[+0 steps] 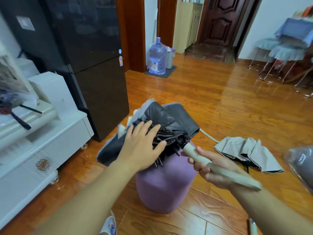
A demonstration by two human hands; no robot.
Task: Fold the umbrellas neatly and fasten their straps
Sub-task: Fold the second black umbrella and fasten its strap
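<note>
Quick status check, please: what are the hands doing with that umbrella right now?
Right hand grips beige handle. Left hand flat, pressing black canopy on purple stool. Strap unfastened. Second umbrella waits on floor.

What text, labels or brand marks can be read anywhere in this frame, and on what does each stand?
Nothing can be quoted.
Round blue sticker and orange label on the dark fridge: too small and blurred.
Label on the water jug: unreadable.
Faint mark on the white box: unreadable.
Printed sheets at the left edge: motion-blurred.
The umbrella under the hands bears no visible print.
</note>
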